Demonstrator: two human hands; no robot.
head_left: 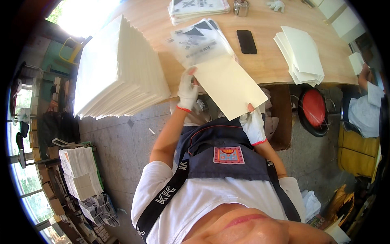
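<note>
A cream paper pad or stack of sheets (231,85) is held at a tilt over the table's near edge. My right hand (254,125), in a white glove with bare fingertips, grips its near right corner, thumb on top. At the far left corner my left hand (188,90), gloved likewise, is closed where the paper meets a clear printed plastic bag (193,46). The paper's far end overlaps the bag's near end; whether it lies inside I cannot tell. More printed plastic bags (219,30) lie just beyond.
A tall stack of white paper (122,73) stands at the table's left. A black phone (246,42), a metal tin (241,8), another bag pile (199,10) and a smaller paper stack (300,57) lie on the table. A red stool (314,107) and another person (365,105) are at right.
</note>
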